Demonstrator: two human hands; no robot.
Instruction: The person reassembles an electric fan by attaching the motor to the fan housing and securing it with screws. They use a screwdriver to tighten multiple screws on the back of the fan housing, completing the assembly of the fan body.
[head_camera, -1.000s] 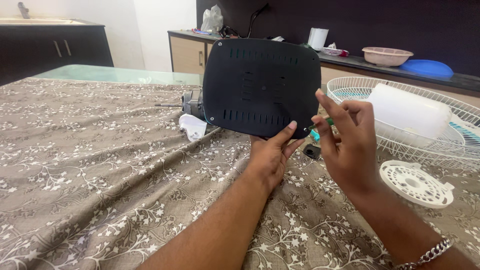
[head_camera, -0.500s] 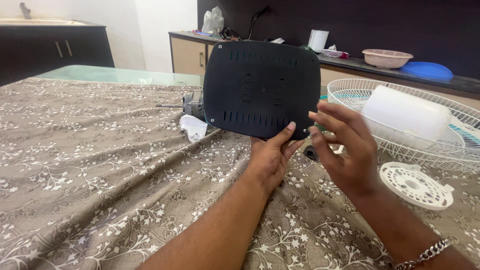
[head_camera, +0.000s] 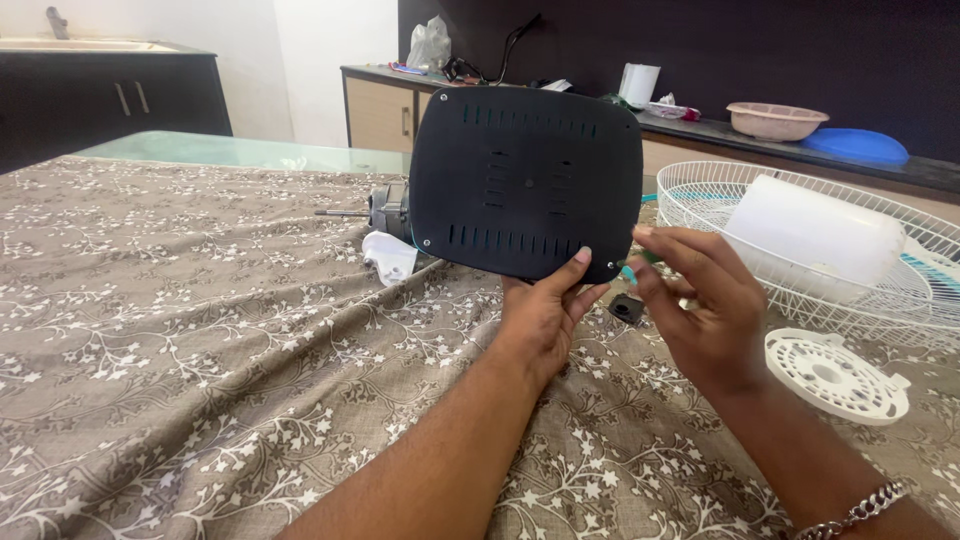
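Two hands at the lower right corner of a black vented panel (head_camera: 525, 180), which stands upright on edge on the patterned tablecloth (head_camera: 200, 330). Left hand (head_camera: 545, 315) grips the panel's bottom edge, thumb pressed on the face near the corner. Right hand (head_camera: 700, 300) is just beside that corner, fingers pinched round a thin green-tipped tool (head_camera: 632, 268) whose tip sits at the panel's corner; can't tell whether it touches. Small black part (head_camera: 627, 308) lies on the cloth between the hands. Motor with shaft (head_camera: 385, 210) and a white piece (head_camera: 388, 257) sit behind the panel's left side. White wire fan guard (head_camera: 700, 195) holds a white housing (head_camera: 815, 235) at right; round white grille cap (head_camera: 835, 375) lies near the right wrist.
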